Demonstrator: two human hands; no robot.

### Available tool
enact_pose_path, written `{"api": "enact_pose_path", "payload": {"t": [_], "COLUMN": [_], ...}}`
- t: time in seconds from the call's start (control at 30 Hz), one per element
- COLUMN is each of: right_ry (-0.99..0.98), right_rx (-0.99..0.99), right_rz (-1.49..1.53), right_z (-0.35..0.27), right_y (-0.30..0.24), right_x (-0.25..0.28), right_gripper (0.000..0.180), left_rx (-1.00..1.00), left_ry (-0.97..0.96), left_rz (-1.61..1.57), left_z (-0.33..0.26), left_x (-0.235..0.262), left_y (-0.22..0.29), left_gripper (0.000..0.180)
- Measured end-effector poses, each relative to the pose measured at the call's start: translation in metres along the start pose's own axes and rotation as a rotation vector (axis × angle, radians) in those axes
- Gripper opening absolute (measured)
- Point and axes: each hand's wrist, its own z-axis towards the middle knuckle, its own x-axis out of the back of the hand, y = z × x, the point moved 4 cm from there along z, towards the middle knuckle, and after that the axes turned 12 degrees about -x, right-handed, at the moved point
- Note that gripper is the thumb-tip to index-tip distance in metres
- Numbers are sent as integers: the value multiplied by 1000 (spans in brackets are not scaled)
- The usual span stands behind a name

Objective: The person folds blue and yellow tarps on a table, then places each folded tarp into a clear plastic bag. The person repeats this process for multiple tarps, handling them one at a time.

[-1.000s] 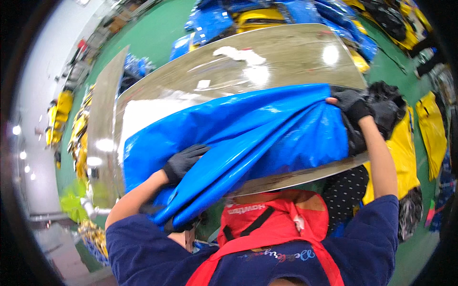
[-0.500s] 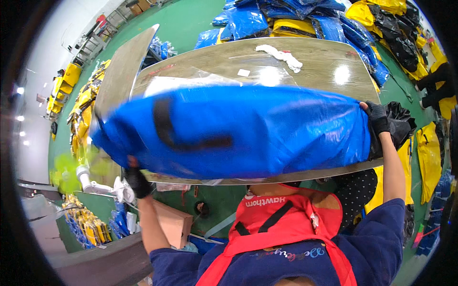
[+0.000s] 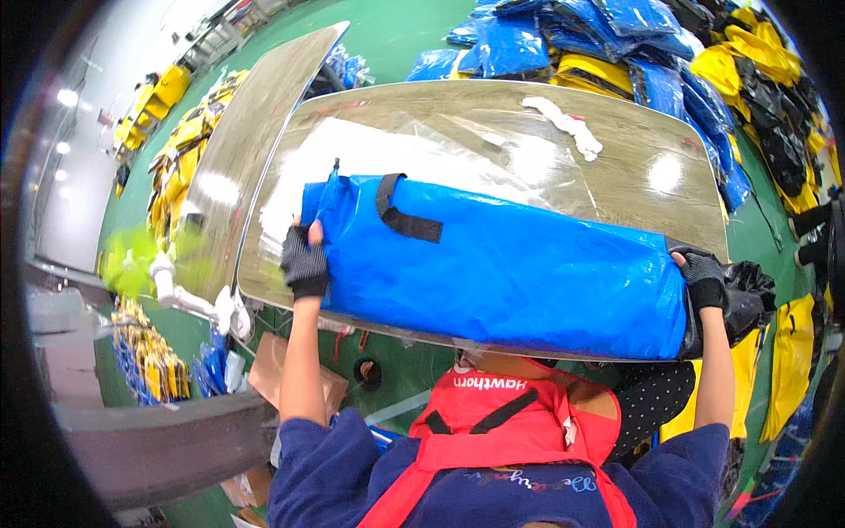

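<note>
A long blue dry bag point(image 3: 502, 264) with a black strap handle point(image 3: 409, 220) lies lengthwise along the front of the wood-grain table point(image 3: 634, 101). A small black valve point(image 3: 336, 167) sticks up near its left end. My left hand point(image 3: 305, 261), in a black fingerless glove, is closed on the bag's left edge, its thumb uppermost. At the other end, my right hand point(image 3: 704, 280), gloved alike, grips where the blue body meets the crumpled black part point(image 3: 748, 295). The undersides of the bag and some fingers are hidden.
Clear plastic sheets point(image 3: 387, 141) lie behind the bag, and a crumpled white cloth point(image 3: 563, 126) is farther back. Blue packaged bags point(image 3: 515, 44) are heaped beyond the table. A green-bladed fan point(image 3: 141, 260) stands left, by a second table point(image 3: 255, 114). A cardboard box point(image 3: 273, 365) is below.
The blue bag has come down onto the table and its left end is no longer blurred. My left hand has moved up along that end; my right hand keeps its hold.
</note>
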Motion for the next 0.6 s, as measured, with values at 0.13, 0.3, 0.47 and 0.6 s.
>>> {"api": "enact_pose_path", "payload": {"t": [0.13,0.3,0.47,0.6], "right_ry": [13,32,-178,-308], "right_rx": [16,-8,49,88], "right_rz": [48,104,292,-181], "right_z": [11,13,-4,-54], "right_y": [24,25,29,5], "right_x": [-5,-11,14,91], "right_gripper": [51,55,59,100], "left_rx": [203,380,-64,380], "left_ry": [-218,-19,235,92], "left_rz": [-91,-227,-28,-159], "left_z": [21,-22,-12,-19], "left_x": [-10,0,-28,-21], "left_y": [-6,-86,-51,-75], "left_gripper": [73,54,43,55]}}
